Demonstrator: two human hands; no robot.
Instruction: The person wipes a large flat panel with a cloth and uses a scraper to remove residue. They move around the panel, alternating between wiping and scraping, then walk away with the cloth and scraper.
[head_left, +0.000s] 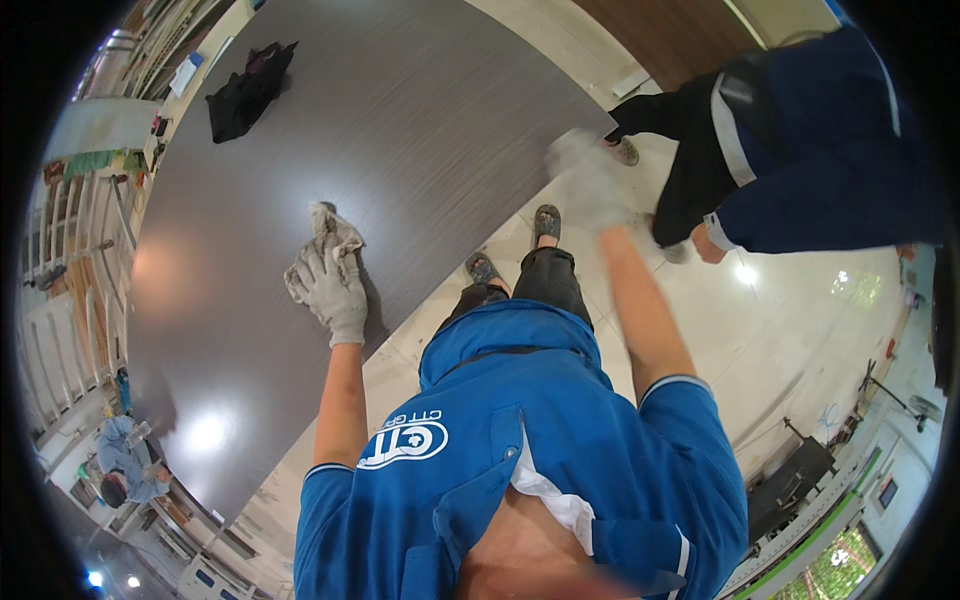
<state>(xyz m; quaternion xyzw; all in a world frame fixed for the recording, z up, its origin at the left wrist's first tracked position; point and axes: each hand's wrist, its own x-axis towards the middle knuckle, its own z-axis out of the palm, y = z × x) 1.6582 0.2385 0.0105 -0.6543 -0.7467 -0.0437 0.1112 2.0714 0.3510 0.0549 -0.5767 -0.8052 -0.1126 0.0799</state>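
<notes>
Pointing forward, cloth (344,234) is gripped by the nearer left hand (332,292); the right hand (592,183) is too blurred to judge.

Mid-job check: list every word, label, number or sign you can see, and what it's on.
Blue shirt: white lettering and an oval emblem on the left chest; legible, but I don't copy out wording.
Small dark rectangle at far right: any marking is too small to read.
Gray-brown panel: no lettering visible.
</notes>
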